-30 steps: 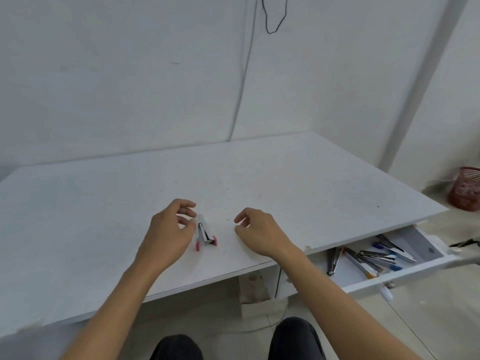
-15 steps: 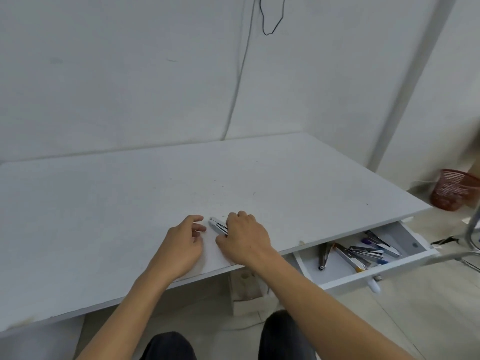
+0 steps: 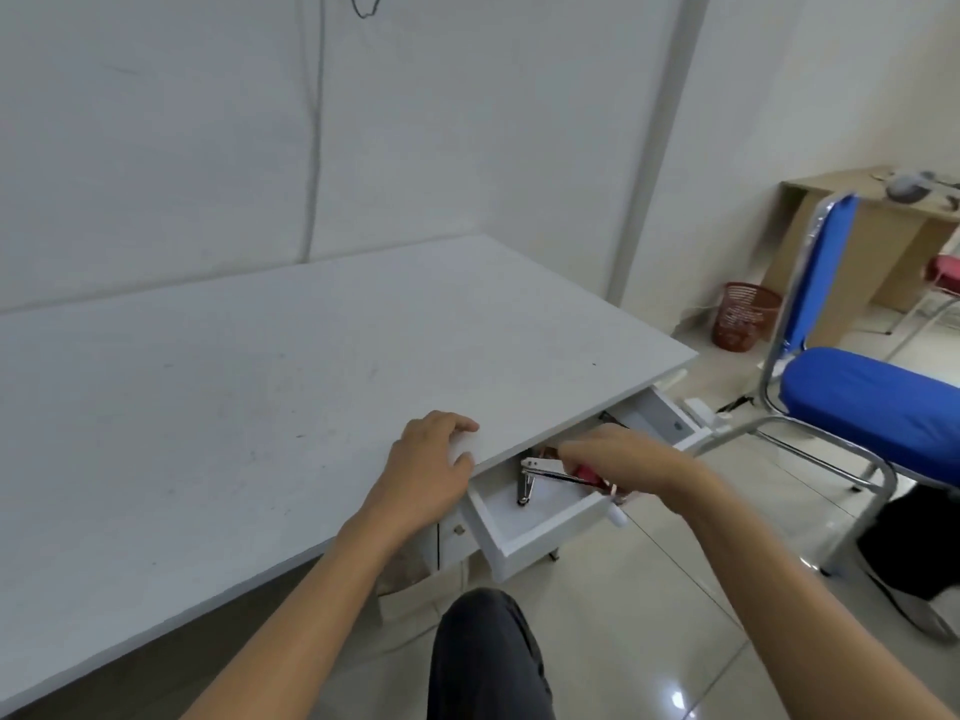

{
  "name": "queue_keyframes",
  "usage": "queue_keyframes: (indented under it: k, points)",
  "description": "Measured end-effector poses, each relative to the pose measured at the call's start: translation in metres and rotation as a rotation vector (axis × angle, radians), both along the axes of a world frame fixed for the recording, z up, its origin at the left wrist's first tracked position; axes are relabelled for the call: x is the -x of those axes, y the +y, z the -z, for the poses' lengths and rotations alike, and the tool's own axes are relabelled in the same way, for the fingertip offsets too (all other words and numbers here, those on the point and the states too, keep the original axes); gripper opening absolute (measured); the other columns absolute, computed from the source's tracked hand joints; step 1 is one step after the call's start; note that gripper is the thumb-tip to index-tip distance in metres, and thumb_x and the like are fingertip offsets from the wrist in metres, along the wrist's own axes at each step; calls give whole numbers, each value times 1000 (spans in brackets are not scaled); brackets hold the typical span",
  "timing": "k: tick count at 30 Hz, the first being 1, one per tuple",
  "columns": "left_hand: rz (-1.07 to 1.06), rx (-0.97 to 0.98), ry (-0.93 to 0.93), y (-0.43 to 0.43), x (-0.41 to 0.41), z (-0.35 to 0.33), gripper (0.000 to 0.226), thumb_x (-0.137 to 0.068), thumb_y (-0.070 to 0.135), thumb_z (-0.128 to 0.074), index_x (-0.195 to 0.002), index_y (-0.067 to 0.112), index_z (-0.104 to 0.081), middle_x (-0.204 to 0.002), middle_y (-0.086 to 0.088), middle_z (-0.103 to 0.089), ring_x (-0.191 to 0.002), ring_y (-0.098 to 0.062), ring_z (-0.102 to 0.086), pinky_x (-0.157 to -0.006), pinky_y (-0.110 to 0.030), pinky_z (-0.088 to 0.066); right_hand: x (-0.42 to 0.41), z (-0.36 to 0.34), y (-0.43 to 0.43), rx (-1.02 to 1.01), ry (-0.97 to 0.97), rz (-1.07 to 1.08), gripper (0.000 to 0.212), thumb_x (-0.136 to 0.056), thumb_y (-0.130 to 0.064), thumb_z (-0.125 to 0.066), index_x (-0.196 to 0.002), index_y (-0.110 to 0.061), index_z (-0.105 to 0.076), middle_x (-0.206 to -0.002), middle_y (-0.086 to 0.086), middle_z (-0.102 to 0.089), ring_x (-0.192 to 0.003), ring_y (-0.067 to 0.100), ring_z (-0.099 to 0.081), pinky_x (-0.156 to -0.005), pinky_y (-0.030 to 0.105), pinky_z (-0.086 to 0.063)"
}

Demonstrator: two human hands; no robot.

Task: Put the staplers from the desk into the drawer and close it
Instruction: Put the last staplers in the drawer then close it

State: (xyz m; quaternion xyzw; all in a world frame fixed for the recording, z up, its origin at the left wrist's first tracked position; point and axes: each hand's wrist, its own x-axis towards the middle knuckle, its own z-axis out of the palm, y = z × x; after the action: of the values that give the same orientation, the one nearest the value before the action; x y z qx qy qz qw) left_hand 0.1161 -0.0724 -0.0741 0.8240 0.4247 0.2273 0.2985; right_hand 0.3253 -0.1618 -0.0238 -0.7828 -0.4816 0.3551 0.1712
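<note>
My right hand [image 3: 621, 459] is over the open white drawer [image 3: 524, 543] under the desk's right end, shut on a small silver and red stapler [image 3: 558, 472] that points left above the drawer's inside. Another metal stapler [image 3: 525, 488] lies in the drawer below it; other items there are hidden by my hand. My left hand [image 3: 426, 470] rests flat on the white desk [image 3: 249, 387] at its front edge, just left of the drawer, holding nothing. No stapler shows on the desktop.
A blue chair with a chrome frame [image 3: 857, 392] stands right of the drawer. A red mesh bin [image 3: 745, 317] sits by the wall, a wooden desk [image 3: 878, 236] behind it. My knee [image 3: 483, 652] is below the drawer. A dark shape [image 3: 914, 543] lies on the floor at right.
My right hand picked the stapler off the desktop and carried it right, over the open drawer. My left hand slid right to the desk's edge. The view turned right.
</note>
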Motion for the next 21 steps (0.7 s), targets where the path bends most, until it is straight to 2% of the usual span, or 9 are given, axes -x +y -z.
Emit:
queue_keyframes:
  k: [3,5,7,9,10,12,14,17,21]
  points:
    - [19,-73,-20,-3,-20,5,32,-92,21,-50,-121,31,-58,-119,22,-51,-115,0,-43,-105,-28,-37,-14,25,10,-7,-250,28,45,-82,-44,-58,-57,-14,-36,-58,2,-41,-56,21,-40,-57,31,-32]
    - [15,-150,8,-4,-24,10,29,-93,23,-49,-118,32,-60,-122,25,-51,-112,6,-41,-101,-20,-33,-15,47,22,-6,-413,18,46,-88,-45,-55,-59,-13,-41,-63,2,-52,-66,24,-52,-65,33,-39]
    - [6,-139,-3,-4,-20,13,27,-94,24,-51,-115,35,-62,-125,26,-53,-113,7,-43,-98,-16,-31,-11,65,32,6,-575,-29,34,-92,-39,-53,-73,-11,-52,-91,8,-66,-92,31,-61,-85,40,-42]
    - [-12,-72,-78,-1,-16,13,27,-93,19,-54,-111,35,-66,-121,25,-60,-112,6,-50,-98,-17,-35,-8,81,40,15,-682,-64,23,-94,-29,-53,-99,-9,-62,-119,15,-63,-115,36,-56,-99,45,-39]
    - [-26,-40,-113,0,-15,12,28,-93,17,-55,-110,35,-68,-117,24,-63,-110,6,-53,-98,-17,-38,-7,88,43,15,-715,-66,26,-93,-23,-54,-112,-7,-62,-125,16,-60,-120,37,-54,-101,46,-39]
    - [-52,-7,-155,0,-16,9,28,-93,14,-56,-108,33,-70,-112,24,-66,-106,10,-56,-95,-12,-40,-8,100,50,-58,-704,-44,33,-92,-18,-57,-122,-5,-60,-127,17,-60,-119,36,-56,-98,44,-44]
    - [-77,-7,-172,-1,-18,9,29,-92,12,-56,-106,32,-71,-110,23,-67,-104,11,-57,-91,-9,-40,-7,107,54,-160,-584,-1,35,-91,-24,-63,-120,-4,-62,-123,16,-61,-109,36,-61,-88,42,-51]
    - [-92,4,-183,-2,-19,10,28,-92,11,-56,-104,32,-71,-110,22,-68,-109,4,-60,-96,-18,-45,-3,103,52,-250,-398,76,32,-90,-30,-66,-111,-5,-63,-116,15,-59,-98,35,-63,-77,41,-53]
    - [-90,-6,-182,-1,-18,11,29,-92,11,-56,-103,33,-71,-109,23,-68,-109,3,-60,-97,-21,-47,-12,94,29,-381,-447,137,21,-95,-23,-53,-108,-14,-68,-110,3,-68,-99,26,-65,-83,38,-52]
